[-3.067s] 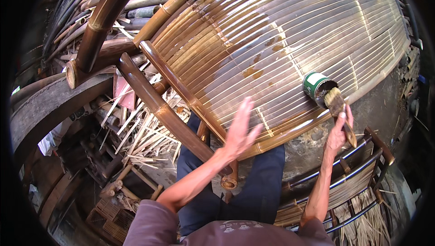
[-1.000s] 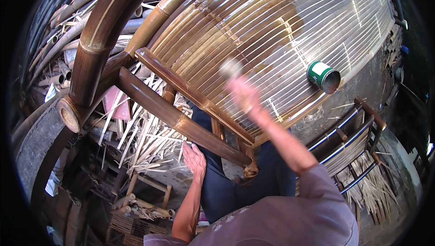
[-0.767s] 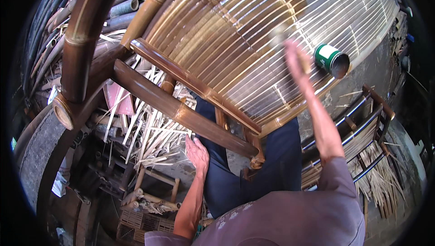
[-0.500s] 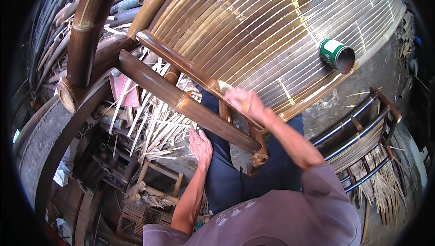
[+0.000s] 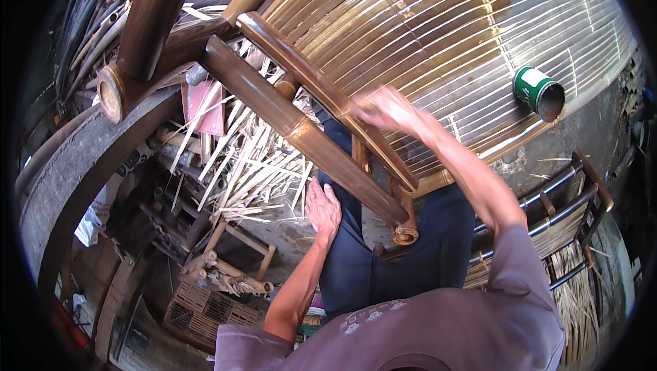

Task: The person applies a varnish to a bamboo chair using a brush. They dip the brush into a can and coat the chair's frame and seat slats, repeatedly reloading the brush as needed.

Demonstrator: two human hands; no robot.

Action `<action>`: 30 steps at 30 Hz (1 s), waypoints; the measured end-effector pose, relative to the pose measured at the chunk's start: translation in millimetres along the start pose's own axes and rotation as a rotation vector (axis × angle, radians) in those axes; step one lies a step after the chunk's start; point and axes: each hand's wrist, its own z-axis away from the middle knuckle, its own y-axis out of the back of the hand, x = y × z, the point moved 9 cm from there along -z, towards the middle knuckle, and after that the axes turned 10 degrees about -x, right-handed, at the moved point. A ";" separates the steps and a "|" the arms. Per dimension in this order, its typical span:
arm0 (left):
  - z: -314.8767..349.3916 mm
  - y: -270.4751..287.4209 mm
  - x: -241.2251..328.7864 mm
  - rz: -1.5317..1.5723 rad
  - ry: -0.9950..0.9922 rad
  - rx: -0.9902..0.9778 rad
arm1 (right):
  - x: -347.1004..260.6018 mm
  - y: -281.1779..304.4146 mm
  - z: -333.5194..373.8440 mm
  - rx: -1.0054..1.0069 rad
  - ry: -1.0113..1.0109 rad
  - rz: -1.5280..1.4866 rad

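Note:
My right hand (image 5: 390, 109), smeared by motion, is closed at the long brown bamboo rail (image 5: 294, 63) along the edge of a slatted bamboo panel (image 5: 424, 36). What it grips is hidden now; half a second ago a small pale tuft showed at its fingertips. The panel's slats are glossy brown at the left and paler at the right. My left hand (image 5: 324, 210) lies against my left leg, fingers stretched out, holding nothing. Between my hands a thick brown bamboo pole (image 5: 274, 111) runs down to a joint between my knees. A green tin (image 5: 532, 84) lies tipped on the panel.
Pale bamboo strips (image 5: 253, 173) are heaped left of my legs, beside a pink dustpan-like piece (image 5: 204, 108). A curved concrete edge (image 5: 89, 159) bends round the left. Small bamboo frames (image 5: 243, 251) and a woven crate (image 5: 205, 316) stand below; a dark bamboo chair (image 5: 561, 200) is at right.
The view has shifted, so the panel, rail and tin appear farther right. My right hand has moved slightly along the rail and blurred. My left hand stays by my leg.

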 end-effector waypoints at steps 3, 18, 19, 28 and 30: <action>-3.9 -2.1 -0.2 0.008 0.001 -0.025 | -27.4 76.0 -109.3 0.349 0.355 0.149; -4.4 3.2 -15.8 0.199 0.083 -0.047 | -24.1 63.9 -169.4 -0.182 0.063 0.120; -6.3 5.7 -4.0 0.165 0.024 -0.054 | -2.2 125.7 -182.1 0.118 0.326 0.150; -7.7 5.2 -20.7 0.229 0.104 -0.086 | 24.3 80.8 22.6 0.360 -0.124 -0.012; -9.1 8.0 -10.7 0.208 0.062 -0.103 | 82.1 162.8 133.8 0.543 -0.330 0.241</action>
